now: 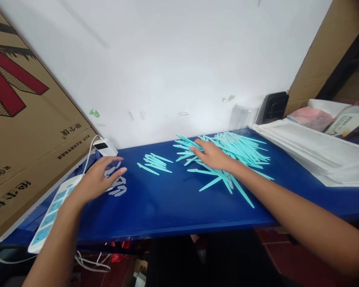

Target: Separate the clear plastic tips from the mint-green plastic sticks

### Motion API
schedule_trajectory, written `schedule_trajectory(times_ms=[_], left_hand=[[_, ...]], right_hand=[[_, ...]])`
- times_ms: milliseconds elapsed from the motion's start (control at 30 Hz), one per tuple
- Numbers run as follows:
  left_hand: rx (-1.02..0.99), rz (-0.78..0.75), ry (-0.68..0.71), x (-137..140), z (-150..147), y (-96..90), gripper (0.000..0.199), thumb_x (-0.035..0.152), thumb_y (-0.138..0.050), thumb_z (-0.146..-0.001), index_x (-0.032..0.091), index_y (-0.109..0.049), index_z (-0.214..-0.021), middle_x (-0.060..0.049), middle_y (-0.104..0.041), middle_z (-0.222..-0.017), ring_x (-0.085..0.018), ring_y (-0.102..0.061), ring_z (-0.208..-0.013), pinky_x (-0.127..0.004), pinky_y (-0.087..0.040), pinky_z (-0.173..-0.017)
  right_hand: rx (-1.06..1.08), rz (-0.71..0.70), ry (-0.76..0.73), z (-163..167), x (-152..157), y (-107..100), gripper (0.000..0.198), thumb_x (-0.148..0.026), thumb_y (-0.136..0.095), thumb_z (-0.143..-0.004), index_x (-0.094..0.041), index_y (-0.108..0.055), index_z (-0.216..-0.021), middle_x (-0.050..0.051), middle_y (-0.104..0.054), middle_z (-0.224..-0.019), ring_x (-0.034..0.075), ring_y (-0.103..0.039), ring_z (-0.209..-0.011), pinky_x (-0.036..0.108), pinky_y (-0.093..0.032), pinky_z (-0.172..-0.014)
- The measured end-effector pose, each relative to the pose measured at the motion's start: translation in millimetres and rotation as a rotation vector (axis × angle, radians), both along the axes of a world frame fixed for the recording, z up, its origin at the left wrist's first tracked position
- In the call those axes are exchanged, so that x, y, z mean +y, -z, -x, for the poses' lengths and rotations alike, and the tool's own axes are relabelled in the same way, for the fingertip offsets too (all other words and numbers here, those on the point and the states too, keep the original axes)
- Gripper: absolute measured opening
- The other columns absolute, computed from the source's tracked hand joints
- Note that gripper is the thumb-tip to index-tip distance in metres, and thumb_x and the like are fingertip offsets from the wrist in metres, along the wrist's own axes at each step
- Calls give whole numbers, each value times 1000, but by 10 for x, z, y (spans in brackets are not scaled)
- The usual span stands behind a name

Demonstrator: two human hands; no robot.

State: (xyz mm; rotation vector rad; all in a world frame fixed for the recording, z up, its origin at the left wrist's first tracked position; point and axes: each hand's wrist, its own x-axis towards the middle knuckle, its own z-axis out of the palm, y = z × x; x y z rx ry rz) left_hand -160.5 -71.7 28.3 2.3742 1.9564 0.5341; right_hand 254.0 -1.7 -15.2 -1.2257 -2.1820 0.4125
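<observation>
My left hand [103, 177], thumb and fingers apart, hovers over a few small translucent whitish pieces [119, 189] at the table's left side. It holds nothing that I can see. My right hand [211, 154] reaches into a large heap of slim, tapered turquoise plastic sticks [242, 147]. Its thumb and forefinger close around some of these sticks, whose ends poke out to the left; the other fingers are hidden. Between the two hands lies a smaller group of the same turquoise sticks [156, 162], roughly side by side.
The blue tabletop [161, 207] meets a white wall [167, 71]. A power strip [52, 215] and a small white device [105, 147] with a cable lie left, beside a big cardboard box [32, 131]. White sheets [314, 155], a clear cup [245, 115] and a bottle [348, 119] are right.
</observation>
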Motion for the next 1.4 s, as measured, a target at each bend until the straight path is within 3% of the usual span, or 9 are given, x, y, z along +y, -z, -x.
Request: schedule_trajectory(times_ms=[67, 200, 367, 567, 800, 967, 1167, 1300, 1400], left_hand=[[-18, -127, -14, -162, -89, 205, 65, 64, -42, -98, 22, -50, -147, -12, -54, -150, -31, -52, -136, -45, -43, -114], [94, -107, -37, -380, -33, 481, 71, 60, -38, -101, 18, -34, -158, -15, -38, -162, -33, -33, -150, -50, -27, -124], [205, -83, -96, -493, 350, 530, 56, 62, -43, -96, 21, -65, -127, -14, -67, -129, -35, -57, -127, -48, -39, -115], [207, -132, -110, -597, 534, 549, 41, 54, -44, -97, 24, -70, -107, -12, -74, -108, -33, -66, -107, -45, -49, -102], [314, -155, -321, -694, 598, 483, 40, 45, -37, -94, 30, -67, -115, -5, -73, -108, -33, -67, -100, -49, -53, -93], [564, -194, -470, -735, 450, 551, 47, 30, -39, -88, 19, -75, -116, -20, -65, -126, -46, -54, -119, -61, -48, -94], [476, -263, -464, -561, 209, 535, 53, 36, -34, -97, 9, -67, -129, -27, -55, -143, -49, -48, -130, -63, -44, -99], [326, -149, -307, -264, 280, 579, 63, 50, -31, -101, 7, -62, -134, -24, -62, -138, -39, -53, -132, -51, -39, -114], [181, -97, -295, -88, 348, 651, 73, 58, -27, -101, 7, -50, -148, -22, -53, -150, -34, -46, -142, -47, -32, -121]], right_hand=[[-9, 5, -9, 1, -7, 3, 34, -50, -36, -106, -22, -47, -91, 1, -54, -71, 18, -46, -60, 31, -28, -59], [1, -11, -10, 10, 4, 19, 31, -47, -37, -106, -23, -44, -88, 1, -52, -71, 19, -47, -61, 31, -28, -59], [28, 0, -35, 2, 37, 35, 31, -46, -39, -106, -23, -42, -86, 3, -55, -81, 19, -50, -70, 31, -33, -63], [41, 17, -37, 10, 44, 59, 30, -46, -42, -104, -23, -43, -86, 2, -54, -83, 19, -50, -72, 30, -34, -65], [112, 92, -35, 36, -28, -37, 31, -46, -45, -103, -23, -44, -83, 1, -55, -79, 19, -52, -73, 30, -37, -66], [140, 119, -34, 33, -57, -104, 31, -47, -45, -102, -22, -49, -84, 1, -56, -76, 20, -51, -71, 30, -38, -66], [176, 80, -46, 13, -11, -57, 32, -47, -44, -102, -21, -49, -84, 1, -57, -76, 19, -52, -72, 30, -38, -67], [192, 78, -44, 4, -1, -52, 32, -48, -44, -102, -21, -52, -87, 2, -60, -78, 20, -53, -74, 30, -38, -68], [199, 85, -46, 2, -18, -83, 31, -47, -45, -102, -20, -53, -89, 4, -62, -81, 20, -56, -77, 30, -40, -70]])
